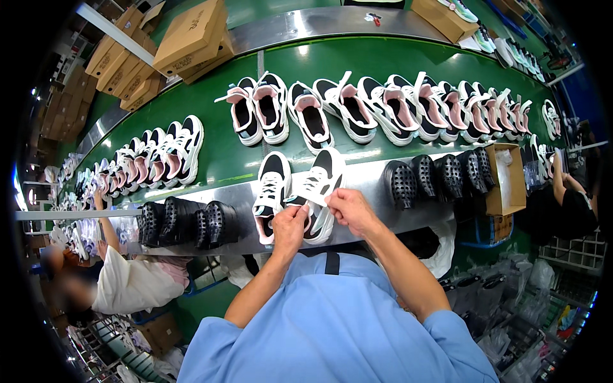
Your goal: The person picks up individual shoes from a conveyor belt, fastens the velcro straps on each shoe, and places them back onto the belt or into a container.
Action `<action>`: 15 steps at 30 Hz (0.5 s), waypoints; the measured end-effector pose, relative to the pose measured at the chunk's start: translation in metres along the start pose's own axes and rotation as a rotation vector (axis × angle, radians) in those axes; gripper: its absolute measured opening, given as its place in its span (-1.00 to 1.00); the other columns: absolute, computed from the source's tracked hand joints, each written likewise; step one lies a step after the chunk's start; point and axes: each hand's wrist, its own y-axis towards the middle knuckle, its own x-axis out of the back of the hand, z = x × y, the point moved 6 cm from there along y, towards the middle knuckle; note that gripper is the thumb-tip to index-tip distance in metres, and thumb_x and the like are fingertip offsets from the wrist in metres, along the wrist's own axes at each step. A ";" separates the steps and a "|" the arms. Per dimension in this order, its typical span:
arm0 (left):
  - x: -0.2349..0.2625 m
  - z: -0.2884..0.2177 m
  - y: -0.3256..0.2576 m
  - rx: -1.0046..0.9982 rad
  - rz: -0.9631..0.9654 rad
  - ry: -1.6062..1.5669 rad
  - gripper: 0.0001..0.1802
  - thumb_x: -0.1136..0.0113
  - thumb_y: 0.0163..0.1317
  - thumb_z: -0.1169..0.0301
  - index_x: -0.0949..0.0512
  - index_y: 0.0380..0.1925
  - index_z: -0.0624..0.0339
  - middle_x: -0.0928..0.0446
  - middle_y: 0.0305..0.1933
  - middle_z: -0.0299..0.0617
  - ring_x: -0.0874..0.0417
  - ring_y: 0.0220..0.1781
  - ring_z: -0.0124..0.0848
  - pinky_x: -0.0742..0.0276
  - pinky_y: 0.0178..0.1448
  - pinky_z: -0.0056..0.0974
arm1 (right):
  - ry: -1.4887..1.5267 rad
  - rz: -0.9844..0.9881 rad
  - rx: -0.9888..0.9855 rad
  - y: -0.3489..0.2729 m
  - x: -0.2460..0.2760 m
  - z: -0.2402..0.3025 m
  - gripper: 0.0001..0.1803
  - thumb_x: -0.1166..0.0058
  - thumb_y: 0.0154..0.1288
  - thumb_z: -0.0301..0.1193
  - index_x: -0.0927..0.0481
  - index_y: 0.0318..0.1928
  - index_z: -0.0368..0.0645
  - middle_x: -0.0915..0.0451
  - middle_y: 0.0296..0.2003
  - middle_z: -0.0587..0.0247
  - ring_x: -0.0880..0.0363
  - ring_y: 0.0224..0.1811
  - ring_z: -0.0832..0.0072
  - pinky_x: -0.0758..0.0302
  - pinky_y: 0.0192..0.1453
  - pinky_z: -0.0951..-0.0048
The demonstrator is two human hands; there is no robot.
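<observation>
Where 2 hands [289, 227] pinch, white sneaker [317, 181]

Two shoes [273, 181] stand at the left grip [291, 226] and right grip [355, 210]. Four black forms [172, 220] show left of these; right, five, then one open box [516, 191]. Farther shoes [375, 112] overlap beyond counting.

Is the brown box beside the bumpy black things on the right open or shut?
Open. Nothing covers the top of the cardboard box, and pale plastic shows inside.
</observation>
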 end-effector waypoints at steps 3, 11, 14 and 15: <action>-0.006 0.022 0.008 0.076 -0.003 -0.098 -0.61 -0.32 0.40 0.22 -0.69 -0.38 0.43 -0.61 -0.56 -0.07 -0.55 -0.52 -0.36 -0.44 -0.32 -0.17 | -0.010 -0.004 0.035 -0.002 0.002 -0.023 -0.79 -0.24 0.51 -0.33 -0.61 -0.29 -0.16 -0.50 -0.46 0.45 -0.35 -0.51 0.74 -0.21 -0.54 0.63; -0.015 0.018 0.005 0.113 -0.017 -0.196 -0.64 -0.32 0.42 0.27 -0.70 -0.38 0.44 -0.61 -0.56 -0.20 -0.53 -0.50 -0.47 -0.42 -0.34 -0.24 | -0.061 -0.129 0.141 0.007 0.007 -0.054 -0.77 -0.24 0.49 -0.35 -0.69 -0.28 -0.27 -0.59 -0.50 0.41 -0.40 -0.53 0.68 -0.31 -0.48 0.51; -0.019 0.016 0.006 0.111 -0.031 -0.188 -0.64 -0.32 0.42 0.27 -0.70 -0.39 0.44 -0.62 -0.55 -0.17 -0.53 -0.50 -0.45 -0.43 -0.34 -0.23 | -0.153 -0.174 0.187 0.011 0.005 -0.056 -0.75 -0.27 0.46 -0.35 -0.70 -0.29 -0.32 -0.61 -0.51 0.36 -0.44 -0.52 0.64 -0.35 -0.45 0.46; -0.020 0.014 0.005 0.098 -0.048 -0.164 -0.63 -0.32 0.42 0.27 -0.69 -0.40 0.44 -0.62 -0.55 -0.14 -0.53 -0.50 -0.43 -0.44 -0.33 -0.20 | -0.247 -0.209 0.190 0.011 0.006 -0.055 -0.73 -0.28 0.44 -0.33 -0.69 -0.30 -0.34 -0.63 -0.52 0.31 -0.48 -0.51 0.58 -0.40 -0.42 0.40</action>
